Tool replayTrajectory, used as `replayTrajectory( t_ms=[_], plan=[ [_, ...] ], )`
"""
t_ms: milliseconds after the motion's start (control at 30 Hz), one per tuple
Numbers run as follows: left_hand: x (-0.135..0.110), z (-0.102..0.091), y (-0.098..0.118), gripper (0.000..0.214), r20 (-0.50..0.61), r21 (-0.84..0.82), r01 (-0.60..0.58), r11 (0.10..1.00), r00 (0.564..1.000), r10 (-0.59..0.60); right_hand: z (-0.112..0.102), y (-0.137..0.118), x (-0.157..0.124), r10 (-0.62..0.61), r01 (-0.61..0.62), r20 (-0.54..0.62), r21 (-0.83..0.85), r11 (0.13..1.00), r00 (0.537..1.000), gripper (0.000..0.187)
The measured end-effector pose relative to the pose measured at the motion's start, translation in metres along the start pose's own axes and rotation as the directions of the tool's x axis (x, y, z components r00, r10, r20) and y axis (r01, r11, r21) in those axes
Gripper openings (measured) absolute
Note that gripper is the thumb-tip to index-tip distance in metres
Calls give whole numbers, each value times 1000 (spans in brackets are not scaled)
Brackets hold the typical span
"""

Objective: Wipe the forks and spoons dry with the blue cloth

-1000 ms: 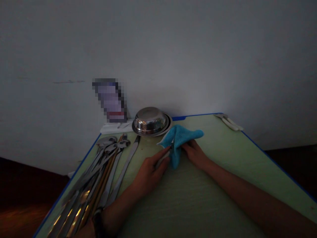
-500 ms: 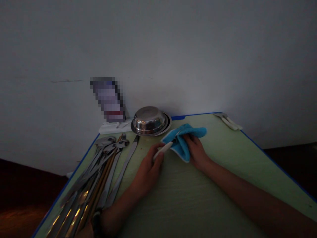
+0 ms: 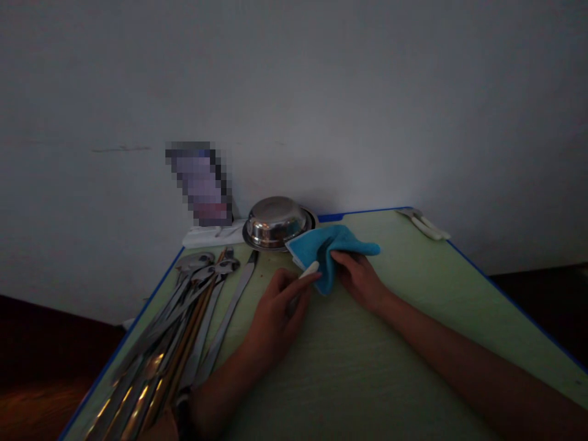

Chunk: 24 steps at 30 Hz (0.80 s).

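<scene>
My left hand (image 3: 279,315) is closed around a utensil with a white handle (image 3: 310,269). Its far end is hidden under a blue cloth (image 3: 327,245), so its exact kind does not show. My right hand (image 3: 365,283) pinches the cloth, which drapes in folds over the utensil above the table. Just behind the cloth an upturned steel bowl (image 3: 276,222) rests on another round metal dish, and the cloth's left corner overlaps their edge in view.
Several spoons, knives and chopsticks (image 3: 195,318) lie in a pile at the left, with a table knife (image 3: 234,309) beside it. White-handled utensils (image 3: 427,225) lie at the back right corner. A pixelated phone-like object (image 3: 199,184) leans against the wall (image 3: 367,110). The green table (image 3: 367,380) has blue edging.
The cloth has shifted left and spread further over the utensil, covering its previously exposed dark neck. My left fingers have moved forward along the handle.
</scene>
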State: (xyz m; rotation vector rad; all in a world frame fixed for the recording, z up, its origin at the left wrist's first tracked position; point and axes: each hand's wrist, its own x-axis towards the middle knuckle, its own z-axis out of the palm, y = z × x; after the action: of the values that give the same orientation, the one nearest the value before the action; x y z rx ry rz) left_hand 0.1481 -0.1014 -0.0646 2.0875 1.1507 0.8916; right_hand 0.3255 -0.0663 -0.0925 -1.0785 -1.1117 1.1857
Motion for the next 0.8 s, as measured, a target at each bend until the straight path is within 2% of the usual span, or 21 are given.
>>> replayTrajectory(
  t_ms=[100,200,267,367,467,600,800],
  plan=[
    [-3,3,3,31,65,39,-43,998,997,40,0,3,0,-4,4,-4,39,999,1000,26],
    [-4,4,3,38,85,-11,75,997,994,-73,1,7,1,14,-13,-12,84,996,1000,24],
    [-2,4,4,34,105,-36,147,989,984,-142,2,10,1,36,-32,-40,99,995,999,24],
    [0,2,5,28,187,-9,164,986,969,-159,3,10,2,35,-26,-101,93,995,994,28],
    [0,1,6,28,226,-3,154,988,962,-150,3,6,1,10,-10,-141,3,1000,990,30],
    [0,-1,5,27,172,-42,181,983,970,-172,0,-1,0,38,-44,-48,-112,993,998,27],
    [2,-2,5,30,129,-55,221,974,969,-213,4,-9,-2,58,-62,74,44,997,996,17]
  ],
)
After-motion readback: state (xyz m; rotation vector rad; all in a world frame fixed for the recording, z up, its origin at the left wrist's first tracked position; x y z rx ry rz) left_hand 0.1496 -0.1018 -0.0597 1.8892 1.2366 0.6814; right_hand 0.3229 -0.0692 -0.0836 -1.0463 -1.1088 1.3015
